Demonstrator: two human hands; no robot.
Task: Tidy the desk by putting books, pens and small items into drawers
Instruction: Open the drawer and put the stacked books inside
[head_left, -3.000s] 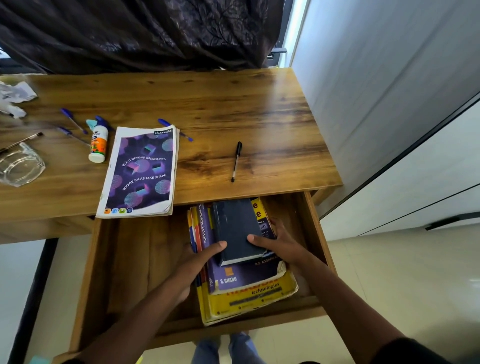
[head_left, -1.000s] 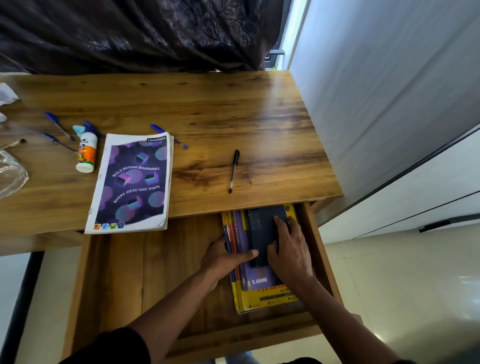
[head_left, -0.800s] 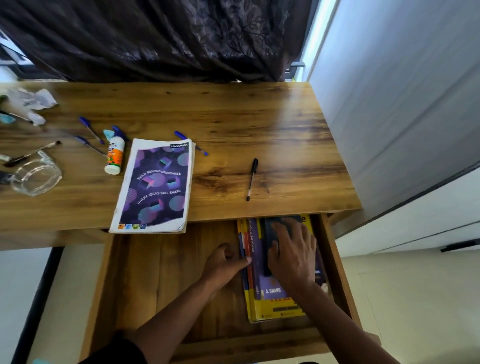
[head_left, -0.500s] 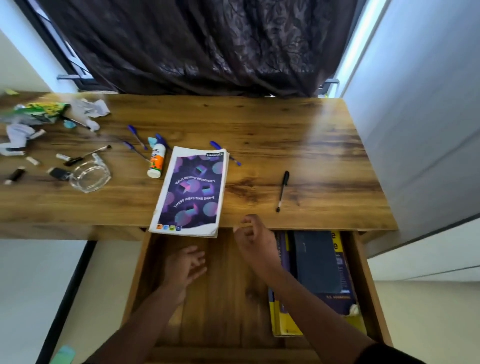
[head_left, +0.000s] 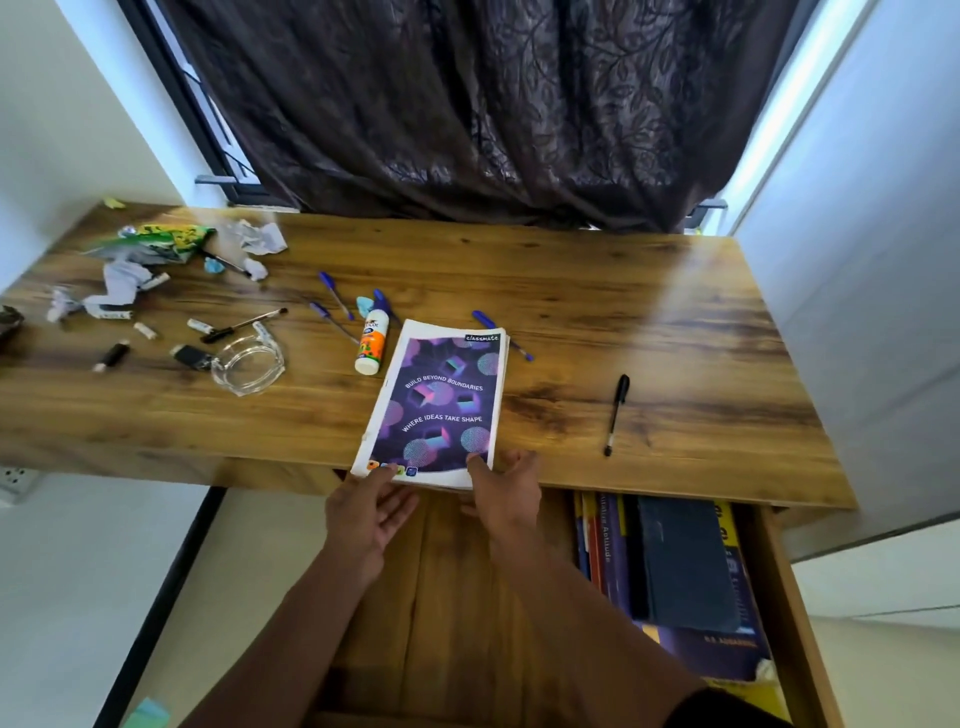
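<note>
Both hands leave the stacked books (head_left: 675, 566) in my drawer (head_left: 447, 597), left hand (head_left: 369, 512) and right hand (head_left: 501, 491) now spread-fingered at the notebook (head_left: 436, 402); pens remain.

A home study corner is suggested: a wooden desk (head_left: 571, 291) is set against a window hung with a dark patterned curtain (head_left: 467, 104), between white walls, and strewn with pens, notebook and crumpled paper.

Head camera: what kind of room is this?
Probably a home study or bedroom corner: a wooden desk strewn with pens, a notebook, textbooks stacked in its open drawer, and a dark curtain behind.
</note>
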